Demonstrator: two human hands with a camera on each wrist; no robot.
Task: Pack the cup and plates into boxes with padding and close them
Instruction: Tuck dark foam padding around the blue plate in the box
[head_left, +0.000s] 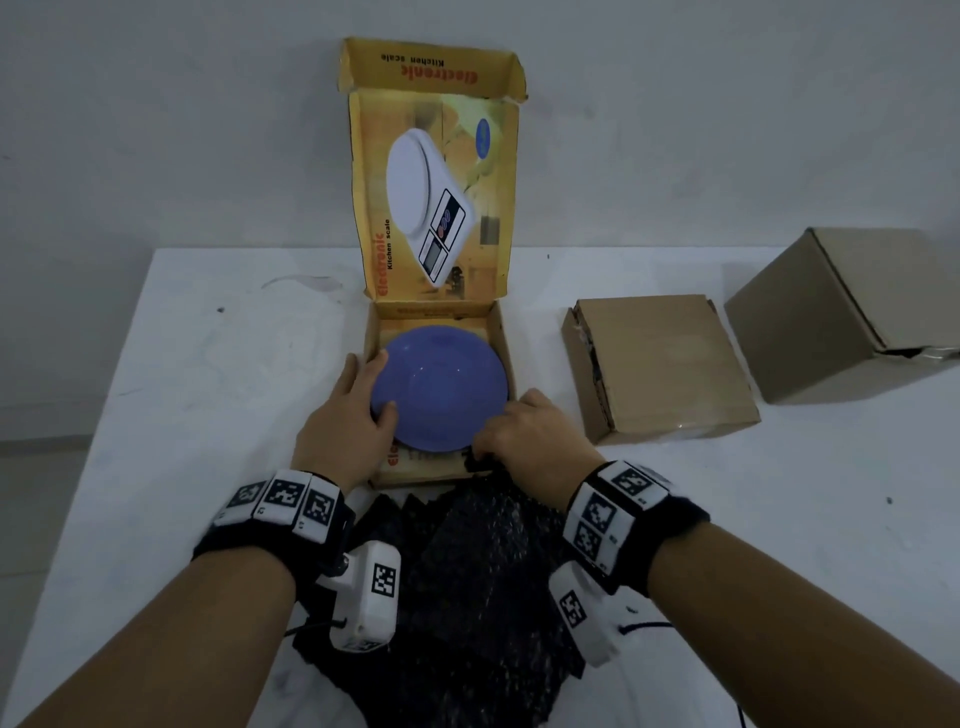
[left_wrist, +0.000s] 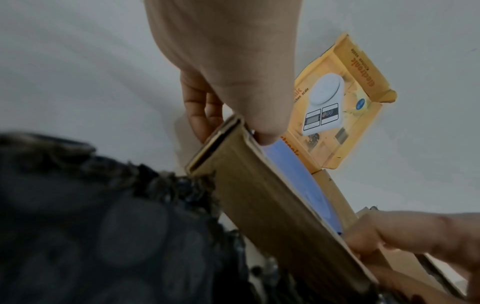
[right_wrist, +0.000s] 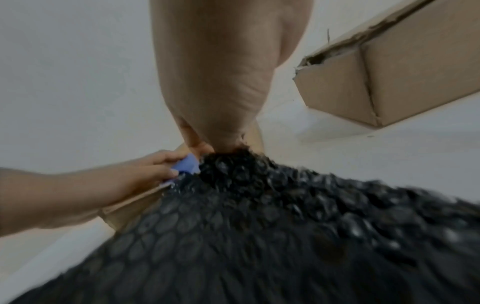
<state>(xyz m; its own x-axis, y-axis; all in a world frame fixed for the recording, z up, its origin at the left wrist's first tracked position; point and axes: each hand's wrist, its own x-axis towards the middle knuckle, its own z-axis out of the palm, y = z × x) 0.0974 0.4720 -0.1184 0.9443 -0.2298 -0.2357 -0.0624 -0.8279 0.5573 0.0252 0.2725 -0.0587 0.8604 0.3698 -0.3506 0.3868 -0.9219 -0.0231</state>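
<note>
A blue plate (head_left: 441, 384) sits tilted in the open yellow kitchen-scale box (head_left: 505, 348), whose lid stands upright behind it. My left hand (head_left: 374, 395) holds the plate's left rim, thumb on top, fingers along the box's left wall. In the left wrist view the thumb of that hand (left_wrist: 249, 115) presses the plate (left_wrist: 293, 170) just inside the box's front wall (left_wrist: 272, 216). My right hand (head_left: 519, 431) pinches the edge of a black bubble wrap sheet (head_left: 467, 561) at the box's near edge. From the right wrist, the right hand (right_wrist: 223, 144) bunches the wrap (right_wrist: 259, 226) beside the plate (right_wrist: 188, 164).
A flat brown cardboard box (head_left: 665, 364) lies right of the yellow box, and a taller brown box (head_left: 841, 312) stands further right, near the edge of the white table (head_left: 208, 364). The bubble wrap spreads from the box toward me. A grey wall rises behind the table.
</note>
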